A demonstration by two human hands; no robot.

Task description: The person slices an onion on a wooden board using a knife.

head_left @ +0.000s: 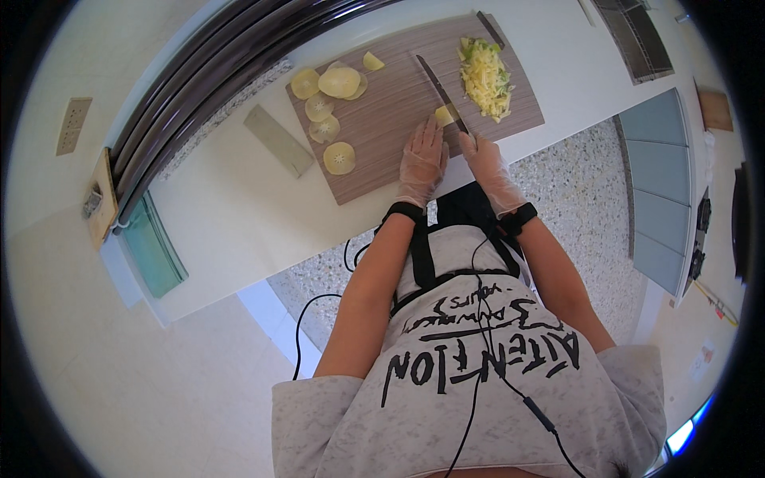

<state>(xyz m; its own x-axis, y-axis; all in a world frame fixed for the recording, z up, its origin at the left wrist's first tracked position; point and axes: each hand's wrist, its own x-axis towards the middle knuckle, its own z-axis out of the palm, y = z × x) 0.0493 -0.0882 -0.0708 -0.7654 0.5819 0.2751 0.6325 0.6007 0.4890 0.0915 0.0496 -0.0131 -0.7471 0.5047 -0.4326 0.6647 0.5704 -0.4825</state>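
My right hand (pixel 485 162), in a clear plastic glove, grips the handle of a kitchen knife (pixel 441 89). The knife's long blade lies along the right side of a small pale yellow piece of fruit or vegetable (pixel 443 116) on a wood-patterned cutting board (pixel 382 119). Flat beside that piece rests my gloved left hand (pixel 423 156), its fingertips at or near it. Right of the blade sits a heap of pale yellow and green shreds (pixel 487 80). Several round slices (pixel 339 158) and a larger pale piece (pixel 339 82) lie at the board's left.
A dark strip-like object (pixel 491 30) lies at the board's upper right corner. Left of the board, a flat greenish-grey block (pixel 278 141) rests on the white counter (pixel 239 209). A metal rack (pixel 635 42) is at the upper right. Dark cables hang by the counter's front edge.
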